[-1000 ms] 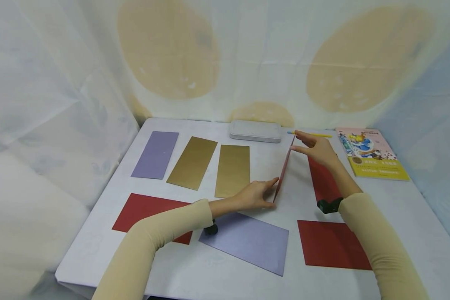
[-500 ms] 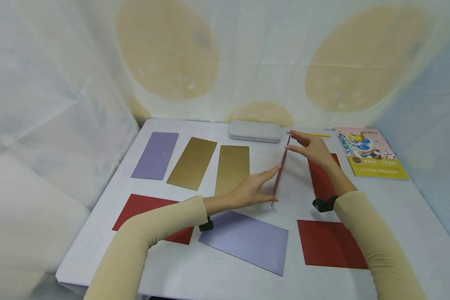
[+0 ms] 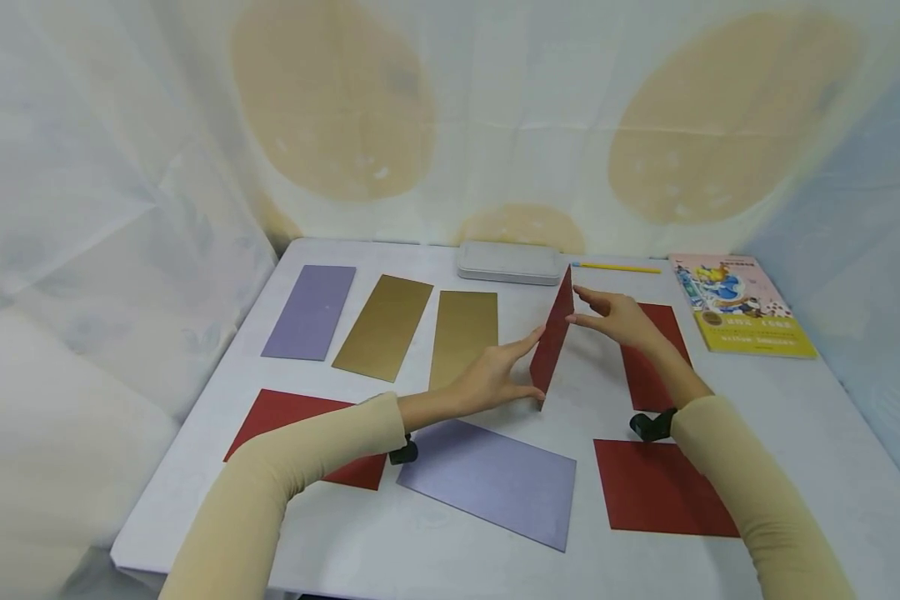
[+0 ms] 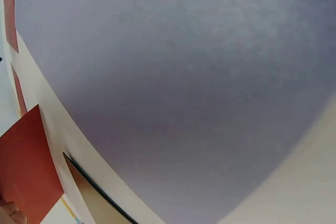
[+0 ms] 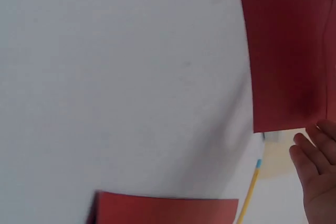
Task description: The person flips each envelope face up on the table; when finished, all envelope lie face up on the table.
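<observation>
A red card (image 3: pixel 552 337) stands steeply tilted between the two hands. My left hand (image 3: pixel 495 373) holds it by its near end, fingertip on the upper edge and thumb near the bottom corner. At its far end my right hand (image 3: pixel 618 317) has its thumb and fingertips at the edge. The right wrist view shows the right hand (image 5: pixel 317 174) with fingers fairly straight beside the bottom of the red card (image 5: pixel 286 51). In the left wrist view the card (image 4: pixel 31 166) appears at lower left, with fingertips (image 4: pixel 13 212) against it. The left hand's fingers are hidden there.
Flat on the white table (image 3: pixel 375 558) lie red cards (image 3: pixel 656 358), (image 3: pixel 667 487), (image 3: pixel 288 421), purple cards (image 3: pixel 311 312), (image 3: pixel 495 483) and gold cards (image 3: pixel 384 327), (image 3: pixel 465 333). Behind are a grey case (image 3: pixel 510 262), a yellow pencil (image 3: pixel 618 267) and a book (image 3: pixel 742 304).
The held red card has moved slightly left and nearer, and turned from nearly edge-on to show its face. Both hands have shifted left with it, the right one also slightly nearer.
</observation>
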Action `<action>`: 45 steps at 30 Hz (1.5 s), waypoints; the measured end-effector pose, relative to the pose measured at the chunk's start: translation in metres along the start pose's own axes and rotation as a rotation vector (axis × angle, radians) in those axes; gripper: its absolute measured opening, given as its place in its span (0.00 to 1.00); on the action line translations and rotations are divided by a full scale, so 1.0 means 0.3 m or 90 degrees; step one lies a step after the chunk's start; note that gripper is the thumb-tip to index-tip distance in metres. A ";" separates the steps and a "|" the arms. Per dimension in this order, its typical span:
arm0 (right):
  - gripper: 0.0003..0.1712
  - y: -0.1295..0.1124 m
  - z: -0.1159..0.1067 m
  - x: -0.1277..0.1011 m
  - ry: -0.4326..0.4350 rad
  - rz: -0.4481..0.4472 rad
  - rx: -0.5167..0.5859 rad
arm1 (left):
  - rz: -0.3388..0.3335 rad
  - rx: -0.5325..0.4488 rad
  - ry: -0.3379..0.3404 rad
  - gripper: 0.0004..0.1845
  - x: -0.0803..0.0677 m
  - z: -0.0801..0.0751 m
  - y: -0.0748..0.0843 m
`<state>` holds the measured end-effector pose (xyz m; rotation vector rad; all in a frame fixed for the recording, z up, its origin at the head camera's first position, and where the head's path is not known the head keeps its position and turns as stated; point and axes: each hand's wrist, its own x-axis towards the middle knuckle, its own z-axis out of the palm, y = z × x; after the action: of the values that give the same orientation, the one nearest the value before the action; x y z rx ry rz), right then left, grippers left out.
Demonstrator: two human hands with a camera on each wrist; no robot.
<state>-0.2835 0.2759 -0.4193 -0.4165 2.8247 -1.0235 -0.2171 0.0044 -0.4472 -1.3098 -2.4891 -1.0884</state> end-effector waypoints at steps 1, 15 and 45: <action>0.45 0.005 0.004 -0.001 -0.014 0.003 -0.008 | -0.006 -0.001 0.000 0.52 -0.002 -0.003 -0.002; 0.42 0.054 0.047 -0.015 -0.073 -0.009 -0.013 | -0.046 -0.015 0.012 0.51 -0.025 -0.014 -0.026; 0.44 0.052 0.061 -0.046 -0.081 -0.023 -0.154 | -0.170 -0.062 -0.058 0.44 -0.031 0.022 -0.032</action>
<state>-0.2701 0.2802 -0.4434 -0.5375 2.8412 -0.6370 -0.2173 -0.0010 -0.4611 -1.0936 -2.7725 -1.2455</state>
